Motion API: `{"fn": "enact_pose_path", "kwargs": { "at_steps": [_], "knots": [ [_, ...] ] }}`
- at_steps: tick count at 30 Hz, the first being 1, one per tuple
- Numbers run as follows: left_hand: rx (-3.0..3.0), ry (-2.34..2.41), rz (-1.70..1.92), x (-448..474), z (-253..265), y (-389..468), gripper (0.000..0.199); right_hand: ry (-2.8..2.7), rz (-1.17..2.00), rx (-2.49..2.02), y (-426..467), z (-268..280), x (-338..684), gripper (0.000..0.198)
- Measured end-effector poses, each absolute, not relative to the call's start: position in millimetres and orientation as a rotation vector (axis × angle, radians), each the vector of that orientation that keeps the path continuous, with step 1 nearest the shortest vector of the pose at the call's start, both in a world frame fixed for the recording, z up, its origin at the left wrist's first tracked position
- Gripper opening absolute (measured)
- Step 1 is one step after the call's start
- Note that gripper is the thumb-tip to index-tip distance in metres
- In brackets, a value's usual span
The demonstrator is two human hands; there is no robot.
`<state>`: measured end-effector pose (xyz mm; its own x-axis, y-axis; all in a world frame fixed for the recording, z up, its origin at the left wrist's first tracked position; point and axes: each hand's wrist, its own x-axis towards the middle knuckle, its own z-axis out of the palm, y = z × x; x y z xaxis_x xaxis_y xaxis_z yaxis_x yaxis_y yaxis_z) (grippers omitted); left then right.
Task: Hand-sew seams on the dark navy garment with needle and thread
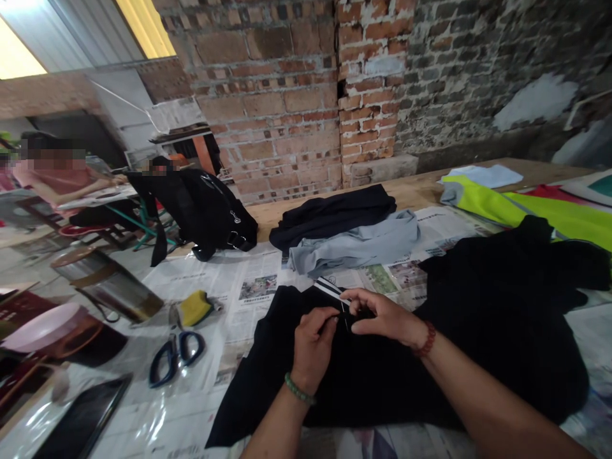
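A black garment (382,389) lies in front of me, with white stripes (329,288) on a band at its far edge. My left hand (314,344), wearing a green bead bracelet, rests over the cloth with thumb and forefinger pinched together; what they grip is too small to make out. Close on its right, my right hand (385,317) has its fingers curved and its thumb apart from them, near the striped band. A thin pale line (345,312), perhaps thread, shows between the two hands. A red bracelet circles my right wrist.
Scissors (176,354), a yellow sponge (195,308), a steel flask (108,284) and a phone (83,417) lie left. Folded grey cloth (356,242) and a black backpack (205,210) are beyond. More black cloth (497,306) and a yellow-green garment (530,213) lie right. A person (57,172) sits far left.
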<state>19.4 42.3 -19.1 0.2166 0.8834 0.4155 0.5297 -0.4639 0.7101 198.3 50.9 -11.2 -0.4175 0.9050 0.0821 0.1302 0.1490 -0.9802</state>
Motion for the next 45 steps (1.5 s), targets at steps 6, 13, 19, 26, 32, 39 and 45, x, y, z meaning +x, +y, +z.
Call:
{"fn": "enact_pose_path", "kwargs": {
  "at_steps": [6,13,19,26,32,39,45],
  "knots": [
    [1.933,1.274,1.19,22.6,-19.6,43.6,0.014,-1.829,1.121,-1.098,48.3,-12.0,194.0,0.031],
    [1.877,1.223,1.134,24.9,-19.4,42.4,0.013,-1.706,1.13,-1.205,50.8,-14.4,189.8,0.013],
    [1.797,1.223,1.126,26.1,-18.5,41.6,0.012,-1.606,1.406,-1.087,50.2,-11.8,193.9,0.024],
    [1.753,1.221,1.099,26.7,-18.0,41.2,0.011,-1.403,1.441,-1.076,52.6,-18.0,189.1,0.021],
    [1.427,1.163,0.957,29.7,-16.9,43.1,0.016,-1.137,1.52,-1.015,54.3,-19.3,185.4,0.017],
    [1.148,1.063,0.848,28.3,-14.6,43.3,0.019,-0.959,1.522,-0.931,56.4,-21.1,180.0,0.019],
    [1.118,1.051,0.866,27.7,-12.8,41.7,0.02,-1.009,1.719,-0.91,53.1,-17.2,185.4,0.018]
  ]
}}
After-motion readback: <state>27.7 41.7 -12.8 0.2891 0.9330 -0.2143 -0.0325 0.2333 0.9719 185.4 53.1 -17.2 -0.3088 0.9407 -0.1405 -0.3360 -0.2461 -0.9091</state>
